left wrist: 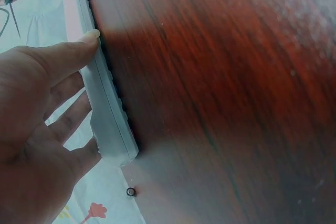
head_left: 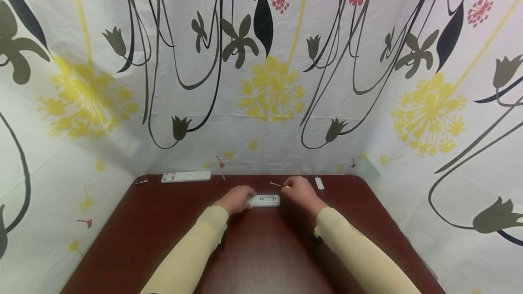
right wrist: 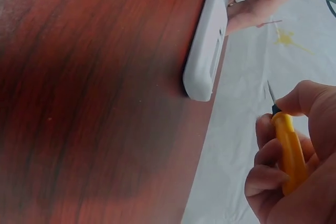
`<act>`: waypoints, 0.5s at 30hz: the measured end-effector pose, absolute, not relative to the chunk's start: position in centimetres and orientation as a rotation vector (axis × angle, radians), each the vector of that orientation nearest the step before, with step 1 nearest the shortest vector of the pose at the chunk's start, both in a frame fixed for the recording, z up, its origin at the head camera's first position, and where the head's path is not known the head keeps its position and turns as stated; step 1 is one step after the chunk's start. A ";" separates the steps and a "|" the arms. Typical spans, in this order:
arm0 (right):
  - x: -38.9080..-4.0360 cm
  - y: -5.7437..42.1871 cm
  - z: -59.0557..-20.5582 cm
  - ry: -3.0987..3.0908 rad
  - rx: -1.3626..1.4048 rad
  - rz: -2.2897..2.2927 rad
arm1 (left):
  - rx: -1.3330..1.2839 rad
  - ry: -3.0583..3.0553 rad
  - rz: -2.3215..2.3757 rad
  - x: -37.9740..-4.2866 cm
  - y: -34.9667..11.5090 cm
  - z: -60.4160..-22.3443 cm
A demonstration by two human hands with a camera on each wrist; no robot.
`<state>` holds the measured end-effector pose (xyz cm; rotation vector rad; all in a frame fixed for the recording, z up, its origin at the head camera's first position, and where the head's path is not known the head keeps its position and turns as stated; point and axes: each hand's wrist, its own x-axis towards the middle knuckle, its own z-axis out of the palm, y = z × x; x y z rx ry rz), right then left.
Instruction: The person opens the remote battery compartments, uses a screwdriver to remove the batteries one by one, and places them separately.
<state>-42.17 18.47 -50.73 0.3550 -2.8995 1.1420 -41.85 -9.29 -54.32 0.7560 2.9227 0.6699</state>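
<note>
I've got the right hand wrapped around a screwdriver, fingers curled on the yellow handle and thumb up by the dark collar. The thin shaft touches nothing, and on the wrist feed I see a gap between it and the remote.

Over to the left hand: it's gripping one end of the pale remote, thumb on the near side, fingers round the far side. The remote lies mid-table, just between the two hands, its recessed compartment facing up. Too small for me to read what's inside.

Here's my worry: that hold is only at one end. Push down or twist at the free end and, I'd judge, the remote could pivot or skate on the smooth tabletop. A slim tip could also slip off the plastic and run toward the left fingers if it's driven in at a slant.

Further out, a small cylinder, probably a battery, sits near the back edge beyond the left hand; a careless knuckle could roll it off. The white cover-like piece lies past the right hand, where a wide elbow swing might sweep it. Far left, a second remote and more small cylinders, safely apart.
</note>
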 end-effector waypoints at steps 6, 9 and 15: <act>-42.4 18.6 -51.4 -2.904 0.365 1.099 | 0.769 2.920 0.679 -41.9 -9.4 -54.3; -42.6 18.6 -51.7 -2.893 0.384 1.015 | 0.769 2.919 0.687 -41.9 -9.4 -54.3; -42.2 18.7 -51.9 -2.890 0.363 1.030 | 0.763 2.920 0.683 -41.8 -9.5 -54.2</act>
